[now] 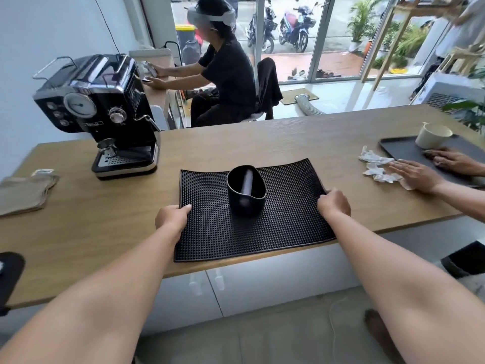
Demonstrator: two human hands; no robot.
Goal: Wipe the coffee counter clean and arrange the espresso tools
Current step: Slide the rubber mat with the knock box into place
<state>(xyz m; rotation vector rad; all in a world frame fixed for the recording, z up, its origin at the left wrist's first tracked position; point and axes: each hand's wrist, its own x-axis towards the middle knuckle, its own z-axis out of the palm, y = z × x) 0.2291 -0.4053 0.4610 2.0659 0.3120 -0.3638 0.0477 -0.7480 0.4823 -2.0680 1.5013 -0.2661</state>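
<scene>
A black rubber bar mat (283,232) lies on the wooden counter (105,219), its near edge reaching the counter's front edge. A black knock box (246,191) with a pale bar across its opening stands on the mat's middle. My left hand (172,218) grips the mat's left edge. My right hand (334,203) grips its right edge. A black espresso machine (105,111) with a portafilter (106,146) locked in stands at the back left. A folded beige cloth (23,193) rests at the far left.
Another person's two hands (430,169) rest at the right beside crumpled white paper (378,165) and a dark tray (409,152) holding a cream cup (433,136). A seated person (223,74) works behind the counter. A black object (10,274) sits at the near left edge.
</scene>
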